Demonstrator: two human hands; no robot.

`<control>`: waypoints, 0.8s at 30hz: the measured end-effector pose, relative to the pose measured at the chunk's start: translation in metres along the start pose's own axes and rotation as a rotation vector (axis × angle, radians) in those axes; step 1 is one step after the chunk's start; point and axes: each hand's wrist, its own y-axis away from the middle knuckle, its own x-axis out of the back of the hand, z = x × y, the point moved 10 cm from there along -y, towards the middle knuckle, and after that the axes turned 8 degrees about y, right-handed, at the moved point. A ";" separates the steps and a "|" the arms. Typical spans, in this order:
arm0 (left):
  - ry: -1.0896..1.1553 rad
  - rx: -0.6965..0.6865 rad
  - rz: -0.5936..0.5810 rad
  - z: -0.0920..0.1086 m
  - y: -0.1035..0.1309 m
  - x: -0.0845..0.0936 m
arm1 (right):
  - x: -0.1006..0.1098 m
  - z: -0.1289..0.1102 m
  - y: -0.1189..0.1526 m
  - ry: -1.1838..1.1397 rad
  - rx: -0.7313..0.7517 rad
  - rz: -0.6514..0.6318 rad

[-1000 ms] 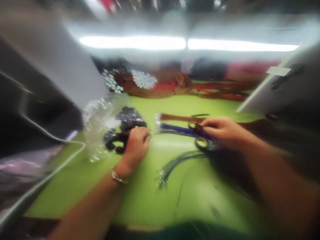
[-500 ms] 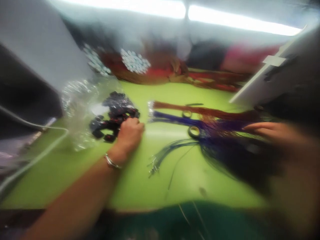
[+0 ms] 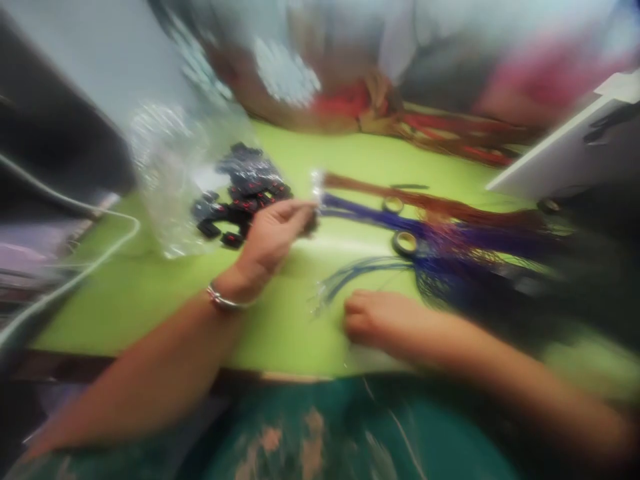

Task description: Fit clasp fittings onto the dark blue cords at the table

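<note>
My left hand [image 3: 275,237] is closed in a pinch to the right of a pile of small black plastic connectors [image 3: 245,200]. A small dark piece [image 3: 313,225], which looks like one of these connectors, shows at its fingertips. The pile lies at the mouth of a clear plastic bag [image 3: 170,180]. My right hand [image 3: 383,320] is low over the table with its fingers curled; motion blur hides what they hold, if anything. Just above it, the blue wires [image 3: 345,270] end in bare metal tips. Bundles of blue wires [image 3: 370,213] and brown wires [image 3: 360,183] lie farther back.
Two rolls of black tape [image 3: 404,244] sit by the bundles on the green table [image 3: 280,340]. A white cable [image 3: 100,263] runs down the left side. Grey panels [image 3: 575,140] stand on both sides. Red and brown wires [image 3: 450,133] lie at the back.
My right hand has moved left and nearer, from the bundles to beside the blue wire tips. My left hand has come away from the pile to the right. The view has tilted down.
</note>
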 end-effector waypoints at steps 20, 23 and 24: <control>0.383 0.484 -0.054 -0.051 0.013 -0.015 | 0.056 0.135 -0.020 -0.534 -0.607 0.710; 0.362 0.500 -0.059 -0.054 0.013 -0.015 | 0.056 0.135 -0.016 -0.483 -0.627 0.702; 0.351 0.504 -0.058 -0.055 0.013 -0.015 | 0.057 0.134 -0.016 -0.468 -0.628 0.695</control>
